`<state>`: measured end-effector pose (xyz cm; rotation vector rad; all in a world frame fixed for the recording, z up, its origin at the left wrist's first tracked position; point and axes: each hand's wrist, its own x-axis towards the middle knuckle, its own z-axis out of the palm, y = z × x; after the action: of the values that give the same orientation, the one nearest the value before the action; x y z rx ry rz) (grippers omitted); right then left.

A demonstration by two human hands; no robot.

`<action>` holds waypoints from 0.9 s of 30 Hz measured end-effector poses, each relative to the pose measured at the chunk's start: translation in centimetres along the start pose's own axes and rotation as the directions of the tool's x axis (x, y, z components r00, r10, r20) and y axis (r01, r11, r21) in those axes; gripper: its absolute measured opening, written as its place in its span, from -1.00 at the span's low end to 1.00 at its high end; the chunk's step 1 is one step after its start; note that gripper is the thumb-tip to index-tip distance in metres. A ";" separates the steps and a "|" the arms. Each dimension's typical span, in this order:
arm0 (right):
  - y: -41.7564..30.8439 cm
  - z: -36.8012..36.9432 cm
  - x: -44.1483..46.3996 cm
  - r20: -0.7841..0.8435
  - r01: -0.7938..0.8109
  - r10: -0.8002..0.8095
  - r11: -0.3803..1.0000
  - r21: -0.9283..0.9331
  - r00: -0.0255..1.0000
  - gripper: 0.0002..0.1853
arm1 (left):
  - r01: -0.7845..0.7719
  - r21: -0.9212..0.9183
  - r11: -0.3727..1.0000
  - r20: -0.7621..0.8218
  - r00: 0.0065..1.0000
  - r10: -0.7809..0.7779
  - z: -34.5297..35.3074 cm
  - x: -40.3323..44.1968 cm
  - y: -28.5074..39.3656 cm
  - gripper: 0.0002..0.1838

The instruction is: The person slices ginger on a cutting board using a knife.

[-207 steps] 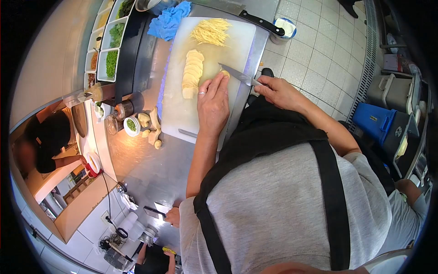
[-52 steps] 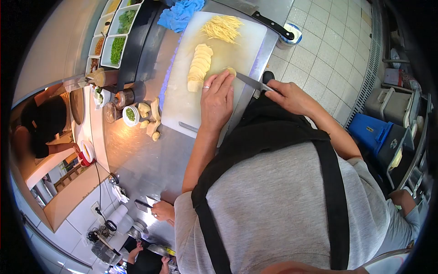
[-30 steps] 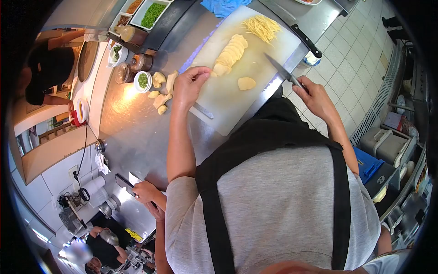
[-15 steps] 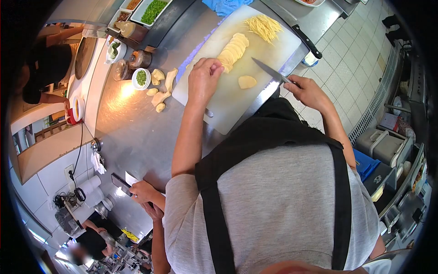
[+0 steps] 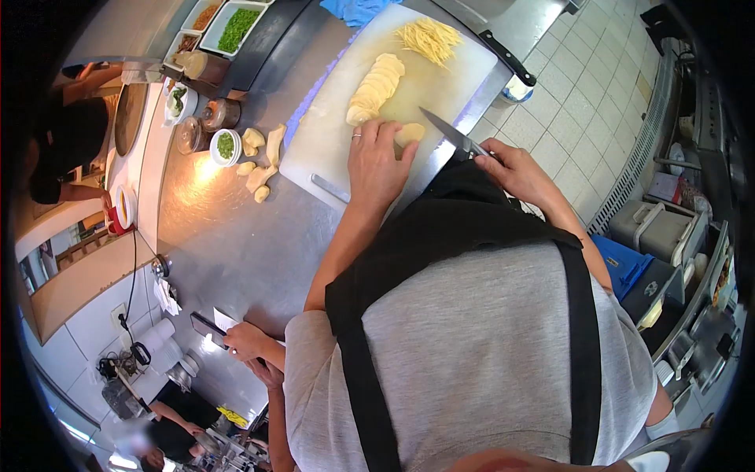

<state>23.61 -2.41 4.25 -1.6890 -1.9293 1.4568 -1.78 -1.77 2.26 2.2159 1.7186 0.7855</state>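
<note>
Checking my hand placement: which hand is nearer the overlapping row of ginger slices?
Left. Your left hand is at the near end of the ginger slices, close beside them. Your right hand is farther off, past the right edge of the cutting board, holding a knife.

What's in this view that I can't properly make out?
All in the head view:
Knife handle: mostly hidden by the right hand around it.
Palm of the left hand: hidden by the back of that hand.
Blue cloth: cut off by the top edge.
Orange food in its tray: too small to identify.
</note>
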 end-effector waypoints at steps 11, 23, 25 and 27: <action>0.6 0.3 -0.3 -0.069 -0.016 0.016 1.000 0.001 0.997 -0.66 | 0.028 -0.142 0.989 -0.126 0.991 -0.046 0.5 0.9 -1.1 -0.86; 2.4 1.7 0.2 -0.177 0.145 -0.143 0.989 -0.004 0.974 -0.69 | 0.009 -0.052 0.999 -0.083 0.996 -0.014 -0.3 0.8 -0.2 -0.88; 1.7 1.6 -0.2 -0.131 0.127 -0.117 0.989 0.074 0.985 -0.69 | -0.063 -0.041 0.997 -0.055 0.997 0.061 -1.0 -0.1 -0.2 -0.87; 0.9 1.5 -0.4 -0.060 0.089 -0.082 0.988 0.125 0.995 -0.67 | -0.144 -0.039 0.989 -0.087 0.986 0.141 -0.5 -0.6 -0.4 -0.85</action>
<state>23.25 -3.62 3.01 -1.5555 -1.8156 1.4534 -2.50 -2.32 2.31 2.3266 1.5746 0.9529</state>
